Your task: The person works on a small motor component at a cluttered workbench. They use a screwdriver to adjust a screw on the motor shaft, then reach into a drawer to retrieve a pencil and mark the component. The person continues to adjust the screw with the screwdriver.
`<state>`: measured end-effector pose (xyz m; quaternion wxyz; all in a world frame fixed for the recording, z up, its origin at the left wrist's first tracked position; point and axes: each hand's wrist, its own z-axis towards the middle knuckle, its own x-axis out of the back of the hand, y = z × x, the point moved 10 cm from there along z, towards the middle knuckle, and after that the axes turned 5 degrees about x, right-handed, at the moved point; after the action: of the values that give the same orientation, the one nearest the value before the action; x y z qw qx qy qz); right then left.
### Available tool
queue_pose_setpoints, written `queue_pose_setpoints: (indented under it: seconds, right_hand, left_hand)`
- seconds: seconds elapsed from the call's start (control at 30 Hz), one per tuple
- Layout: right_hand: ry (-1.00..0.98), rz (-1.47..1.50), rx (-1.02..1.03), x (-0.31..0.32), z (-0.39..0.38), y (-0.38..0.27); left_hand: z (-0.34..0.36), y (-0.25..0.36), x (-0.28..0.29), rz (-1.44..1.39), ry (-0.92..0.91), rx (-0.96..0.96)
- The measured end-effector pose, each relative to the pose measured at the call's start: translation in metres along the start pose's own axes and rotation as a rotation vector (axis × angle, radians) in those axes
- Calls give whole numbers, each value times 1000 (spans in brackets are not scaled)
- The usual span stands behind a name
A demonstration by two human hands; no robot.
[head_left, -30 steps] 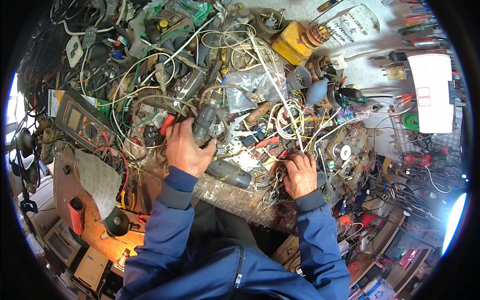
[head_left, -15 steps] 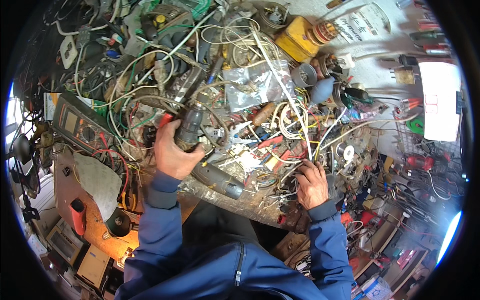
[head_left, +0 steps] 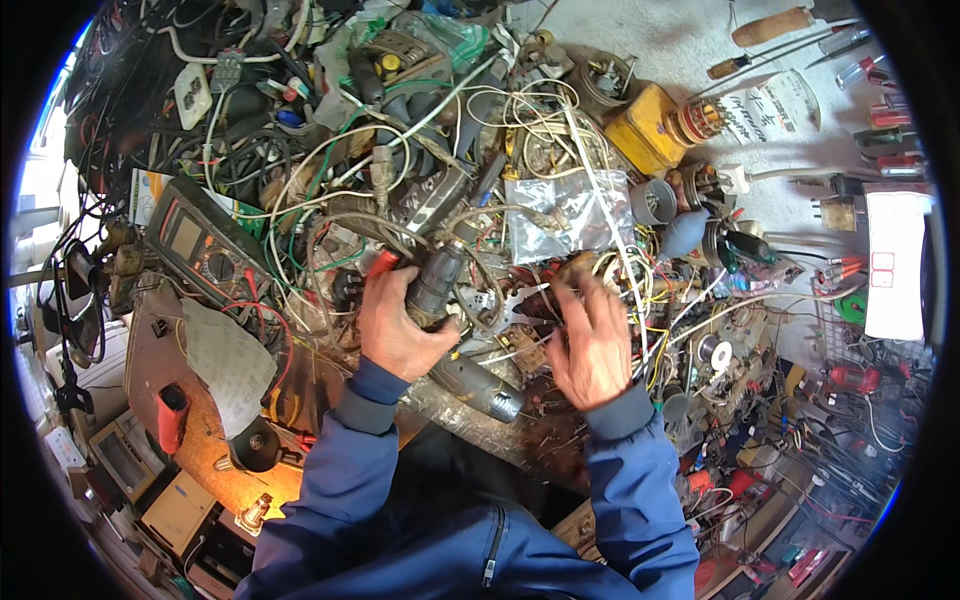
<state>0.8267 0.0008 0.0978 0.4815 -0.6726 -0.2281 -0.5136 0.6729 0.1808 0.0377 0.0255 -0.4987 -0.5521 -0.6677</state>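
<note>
My left hand [head_left: 400, 325] is closed round a dark power drill [head_left: 436, 285], its thumb by the lower end of the body. The drill lies on the crowded workbench, chuck pointing away from me, its thick grip [head_left: 478, 386] slanting toward the front edge. My right hand [head_left: 597, 345] reaches over the loose parts to the right of the drill. Its fingers are bent and apart, and I see nothing held in them. Beyond its fingertips lies a clear plastic bag [head_left: 568, 215]. Under its palm the parts are hidden.
A multimeter [head_left: 205, 250] with red leads lies left. Tangled cables [head_left: 330, 150] cover the far left. A yellow container [head_left: 648, 130], a grey cup [head_left: 654, 201] and a blue rubber bulb [head_left: 684, 235] stand far right. A solder-like spool [head_left: 714, 353] sits right of my right hand.
My right hand has moved left and away from me, from the white wires to the parts beside the drill, its fingers spreading. My left hand stays on the drill. The whole view has shifted.
</note>
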Motion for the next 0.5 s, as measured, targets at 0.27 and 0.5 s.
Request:
queue_pose_setpoints:
  seconds: [0.27, 0.5]
  right_hand:
    - [-4, -144, -54, -36, 70, 48]
    - [115, -204, 205, -13, 53, 73]
  left_hand:
    - [0, 2, 2, -6, 3, -13]
    - [2, -1, 2, -43, -9, 2]
